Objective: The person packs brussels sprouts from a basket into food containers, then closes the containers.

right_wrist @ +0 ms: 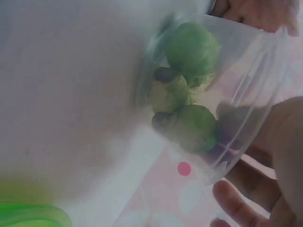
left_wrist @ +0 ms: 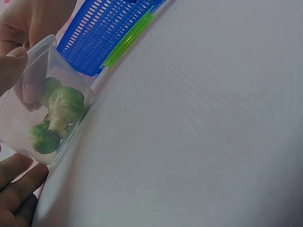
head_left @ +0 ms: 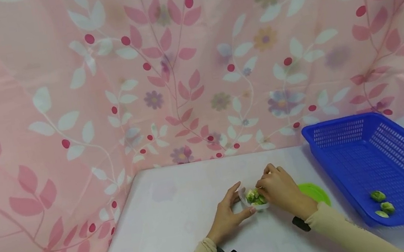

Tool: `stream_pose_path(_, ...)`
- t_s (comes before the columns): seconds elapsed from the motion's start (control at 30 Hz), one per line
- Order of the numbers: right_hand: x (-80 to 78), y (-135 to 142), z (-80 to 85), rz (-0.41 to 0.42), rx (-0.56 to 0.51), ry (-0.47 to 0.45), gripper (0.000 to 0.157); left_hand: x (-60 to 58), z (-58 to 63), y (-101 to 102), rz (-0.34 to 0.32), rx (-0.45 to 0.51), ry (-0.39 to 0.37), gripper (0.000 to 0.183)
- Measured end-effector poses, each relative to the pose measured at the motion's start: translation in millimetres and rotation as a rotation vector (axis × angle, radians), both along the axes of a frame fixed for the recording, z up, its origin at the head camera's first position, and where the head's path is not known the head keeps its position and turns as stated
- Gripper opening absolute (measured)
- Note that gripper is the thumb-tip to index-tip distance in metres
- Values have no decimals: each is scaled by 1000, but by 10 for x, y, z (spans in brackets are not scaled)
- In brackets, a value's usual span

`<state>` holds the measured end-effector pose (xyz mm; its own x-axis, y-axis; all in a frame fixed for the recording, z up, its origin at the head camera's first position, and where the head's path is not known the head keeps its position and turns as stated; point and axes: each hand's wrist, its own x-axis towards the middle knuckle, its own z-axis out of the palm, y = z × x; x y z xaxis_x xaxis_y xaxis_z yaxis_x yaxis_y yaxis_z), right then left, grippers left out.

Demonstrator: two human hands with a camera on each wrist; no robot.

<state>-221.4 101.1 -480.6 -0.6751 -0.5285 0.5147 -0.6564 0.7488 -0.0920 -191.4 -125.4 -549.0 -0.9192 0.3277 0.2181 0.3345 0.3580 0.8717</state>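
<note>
Beige-sleeved, the left hand holds the tub from the left; sprouts inside lie between the hands; the right hand reaches in, whether pinching cannot be told; lid, then basket, farther right.

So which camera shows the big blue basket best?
The head view: it shows most of the blue basket, even the Brussels sprouts inside. The left wrist view has only a part. The right wrist view shows none of it.

In the head view, the right hand partly hides the clear tub and green lid. The right edge crops the blue basket.
</note>
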Motion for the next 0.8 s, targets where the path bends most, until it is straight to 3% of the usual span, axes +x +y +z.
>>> stream_pose_path(0.13, 20, 17, -11, 2, -23, -43, 15, 18, -19, -2, 1, -1, -3, 91)
stream_pose_path(0.37, -14, 19, 17, 22, -24, -131, 10, 9, -16, -6, 10, 6, 6, 91)
stream_pose_path(0.67, -73, 15, 12, 54, 30, -147, 5, 2, -14, 9, 6, 17, -6, 91)
stream_pose_path(0.8, -93, 61, 70, 66, -16, -208, 6, 0, 4, 8, 8, 10, -10, 91)
